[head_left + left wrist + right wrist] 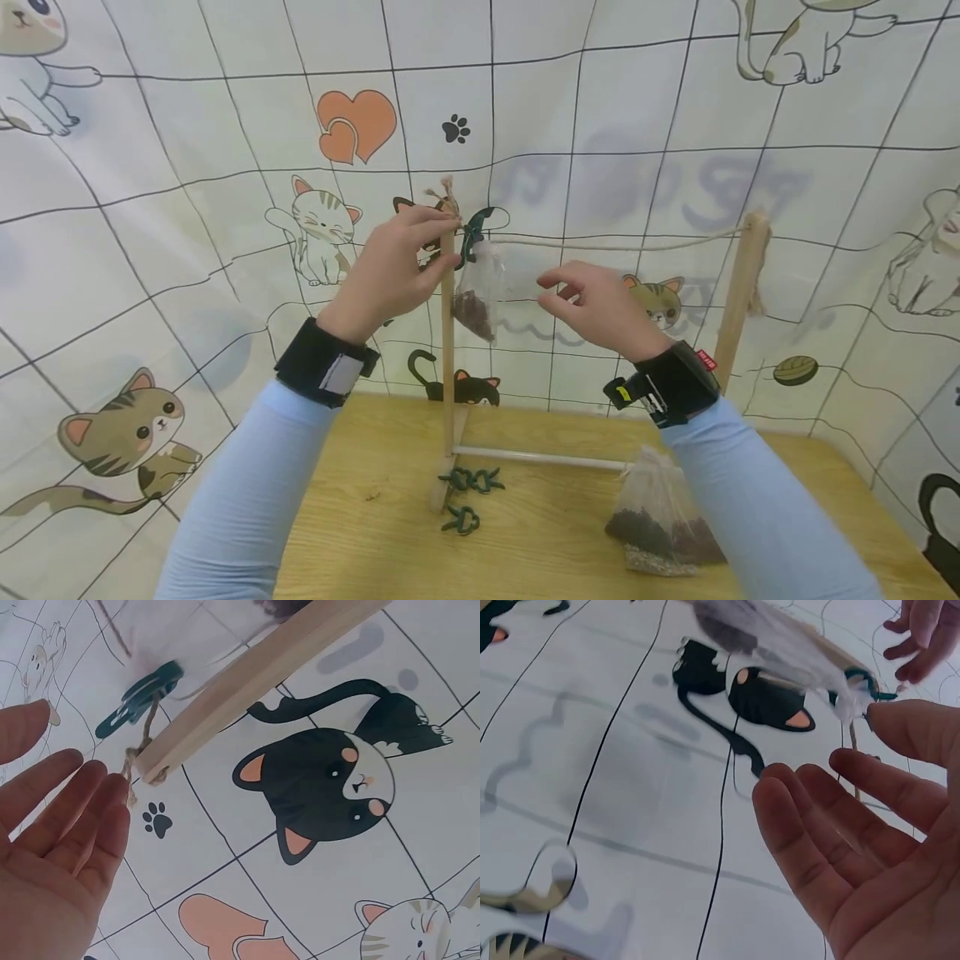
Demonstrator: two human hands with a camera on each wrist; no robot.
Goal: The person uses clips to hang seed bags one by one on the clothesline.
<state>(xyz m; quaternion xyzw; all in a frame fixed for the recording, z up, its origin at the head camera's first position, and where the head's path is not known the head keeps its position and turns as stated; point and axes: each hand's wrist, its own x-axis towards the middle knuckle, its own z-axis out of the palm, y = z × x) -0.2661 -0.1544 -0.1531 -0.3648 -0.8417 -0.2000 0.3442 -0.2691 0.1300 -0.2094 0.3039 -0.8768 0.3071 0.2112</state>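
Backdrop: white cloth (600,100) with a black grid, cartoon cats, an orange heart, a paw print
Table: wooden top (525,542); three dark green clips (468,492) lie near the rack's foot; filled clear bags (660,517) lie at the right

The backdrop cloth (600,83) is cream-white with a black grid of lines, printed with cartoon cats in brown stripes, black and grey, an orange double heart and a black paw print. The desk (540,533) is light yellow wood with fine grain. The wooden post (447,350) is pale tan. The clip (474,229) is dark teal-green. The hanging bag (478,292) is clear, with dark brown content. The sleeves (247,492) are light blue, the wrist straps (322,362) black.
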